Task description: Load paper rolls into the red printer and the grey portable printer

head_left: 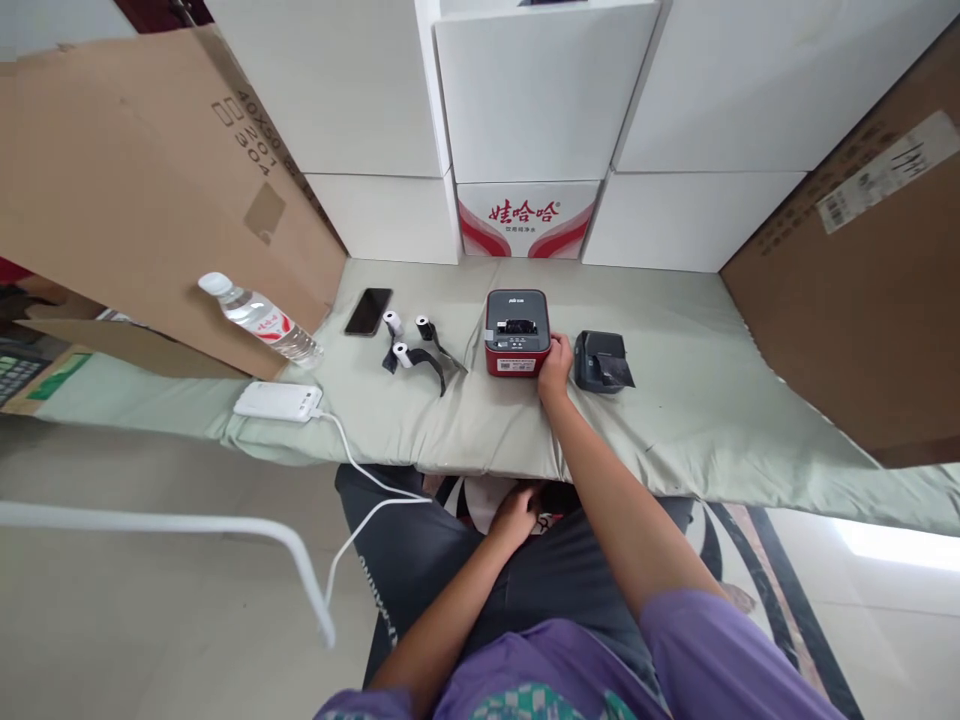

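Observation:
A small red and black box-shaped device, which looks like a label printer (513, 358), stands upright on the cloth-covered surface. My right hand (555, 366) is closed against its right front corner. Just right of that hand lies a dark grey device (598, 352) with a strip of black film coming out at the front. Several small white rolls (403, 354) trailing black strips lie to the left of the printer. My left hand (516, 515) is low between my legs, below the front edge. Its fingers are curled and partly hidden; whatever they hold cannot be made out.
On the left are a black phone (369, 311), a leaning water bottle (262, 318) and a white power bank (276, 401) with a cable (352, 460) hanging down. Cardboard panels (172, 190) flank both sides. White boxes (532, 100) form the back wall. A white bar (187, 522) crosses lower left.

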### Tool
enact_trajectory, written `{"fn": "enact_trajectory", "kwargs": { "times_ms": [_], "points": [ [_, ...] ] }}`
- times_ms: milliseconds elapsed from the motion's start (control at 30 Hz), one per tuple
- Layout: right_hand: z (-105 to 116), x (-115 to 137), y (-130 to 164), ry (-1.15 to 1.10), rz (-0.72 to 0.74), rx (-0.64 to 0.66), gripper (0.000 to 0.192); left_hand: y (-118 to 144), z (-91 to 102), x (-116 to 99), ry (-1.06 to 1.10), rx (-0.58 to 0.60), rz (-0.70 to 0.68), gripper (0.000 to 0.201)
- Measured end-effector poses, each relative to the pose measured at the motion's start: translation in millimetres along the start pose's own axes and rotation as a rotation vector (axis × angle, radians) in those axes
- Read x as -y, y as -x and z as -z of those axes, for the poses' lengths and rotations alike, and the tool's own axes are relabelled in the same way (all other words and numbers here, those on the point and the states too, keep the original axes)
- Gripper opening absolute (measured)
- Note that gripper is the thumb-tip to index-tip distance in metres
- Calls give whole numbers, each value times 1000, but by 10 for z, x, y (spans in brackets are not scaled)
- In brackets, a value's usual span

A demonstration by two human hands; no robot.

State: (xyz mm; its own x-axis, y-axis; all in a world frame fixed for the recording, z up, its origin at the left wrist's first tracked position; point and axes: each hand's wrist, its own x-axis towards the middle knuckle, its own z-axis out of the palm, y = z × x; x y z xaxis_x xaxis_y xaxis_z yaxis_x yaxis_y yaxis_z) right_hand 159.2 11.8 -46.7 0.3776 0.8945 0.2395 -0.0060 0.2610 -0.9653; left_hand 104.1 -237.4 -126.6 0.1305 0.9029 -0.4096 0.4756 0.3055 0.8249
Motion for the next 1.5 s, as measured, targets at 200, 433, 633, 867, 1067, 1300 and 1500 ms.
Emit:
{"fn": "enact_trajectory", "kwargs": {
  "times_ms": [200, 433, 633, 867, 1067, 1300, 1500],
  "points": [
    [-13, -40, -20, -46, -5, 5, 28, 732, 131, 401, -391, 205, -114, 48],
    [-20, -91, -42, -45, -7, 0, 29, 681, 77, 286, -573, 115, -25, 61],
    [-10, -100, -43, -35, 1, 3, 26, 659, 19, 244, -529, 58, -44, 55],
    [-18, -87, -37, -55, 13, -2, 27, 514, 604, -186, -265, -258, -390, 34],
    [-29, -110, -62, -58, 21, -10, 28, -424, 1618, -910, 5, -708, -584, 33],
    [-35, -74, -78, -78, 7, -12, 24, -1147, 1779, -1086, 318, -806, -559, 43],
    [150, 135, 194, -23, 42, 73, 22, -936, 1554, -847, -53, -866, -770, 51]
  ]
}}
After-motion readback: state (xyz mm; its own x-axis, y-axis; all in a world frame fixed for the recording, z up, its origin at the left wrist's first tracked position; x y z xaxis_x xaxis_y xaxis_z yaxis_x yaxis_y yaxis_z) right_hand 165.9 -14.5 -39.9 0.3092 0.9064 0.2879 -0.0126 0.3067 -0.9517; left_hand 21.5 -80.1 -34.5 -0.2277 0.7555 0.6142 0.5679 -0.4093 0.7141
